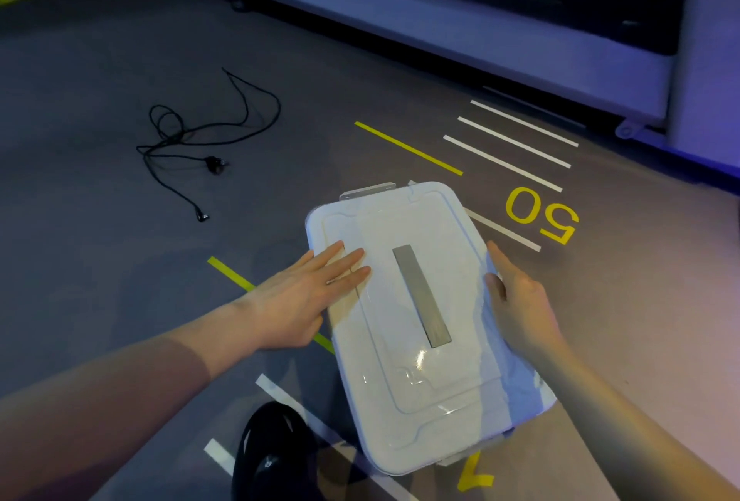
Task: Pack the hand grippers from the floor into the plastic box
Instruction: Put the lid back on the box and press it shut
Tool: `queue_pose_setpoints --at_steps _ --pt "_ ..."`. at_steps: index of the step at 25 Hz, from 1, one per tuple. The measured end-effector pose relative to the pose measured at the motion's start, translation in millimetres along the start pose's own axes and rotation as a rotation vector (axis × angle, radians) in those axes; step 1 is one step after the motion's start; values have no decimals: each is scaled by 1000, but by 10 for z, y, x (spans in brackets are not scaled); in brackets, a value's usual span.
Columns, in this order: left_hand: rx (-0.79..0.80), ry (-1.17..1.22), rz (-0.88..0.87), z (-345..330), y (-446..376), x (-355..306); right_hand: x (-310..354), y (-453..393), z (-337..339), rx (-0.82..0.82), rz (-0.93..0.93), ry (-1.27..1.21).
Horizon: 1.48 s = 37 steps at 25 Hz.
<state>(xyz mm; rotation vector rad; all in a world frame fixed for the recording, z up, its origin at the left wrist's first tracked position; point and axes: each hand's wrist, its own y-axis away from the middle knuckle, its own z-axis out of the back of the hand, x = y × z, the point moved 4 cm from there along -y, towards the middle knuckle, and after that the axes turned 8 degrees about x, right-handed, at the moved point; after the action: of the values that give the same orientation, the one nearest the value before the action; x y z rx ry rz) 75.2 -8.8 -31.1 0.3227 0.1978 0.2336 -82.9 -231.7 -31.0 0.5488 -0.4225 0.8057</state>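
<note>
Pressing the lid down on the plastic box: packing looks near its end.

We record our left hand (308, 292) with fingers straight and together, lying flat on the white lid (404, 300) near its left edge; our right hand (516, 300) cups the right rim, thumb on top, the other fingers hidden behind the edge, so we cannot tell their curl. The plastic box (524, 392) sits on the grey floor (120, 260) between painted lines, a grey strip (421, 294) along the lid's middle. We see no hand grippers on the floor; we judge them already inside, though the lid hides the contents. What seems left is latching the lid. Also noted: a black cable (192, 140) well apart, a black shoe (272, 448) near the box, a treadmill base (440, 20) beyond.
</note>
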Motion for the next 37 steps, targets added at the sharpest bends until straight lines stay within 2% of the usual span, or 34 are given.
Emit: queue_pose_setpoints --at_steps 5,9,14,18,22,26,30,33,37 --pt "-49 86 128 -30 -46 -68 -2 -12 -74 7 42 26" --pt "-53 3 165 -129 -93 -85 10 -34 -19 25 22 2" --pt "-131 -92 223 54 -156 -48 15 -19 -17 44 24 109" --pt "-173 72 410 285 -434 129 -24 18 -90 -31 34 130" --pt "-106 239 524 308 -696 261 -43 57 -62 -73 63 112" --pt "-173 213 499 275 -722 260 -95 96 -74 -52 63 72" --pt "-182 208 548 254 -734 282 -106 76 -77 -53 40 16" --pt "-265 194 524 211 -717 260 -74 3 -56 -58 45 19" --pt "-345 298 513 275 -700 347 15 -91 -73 -92 64 20"
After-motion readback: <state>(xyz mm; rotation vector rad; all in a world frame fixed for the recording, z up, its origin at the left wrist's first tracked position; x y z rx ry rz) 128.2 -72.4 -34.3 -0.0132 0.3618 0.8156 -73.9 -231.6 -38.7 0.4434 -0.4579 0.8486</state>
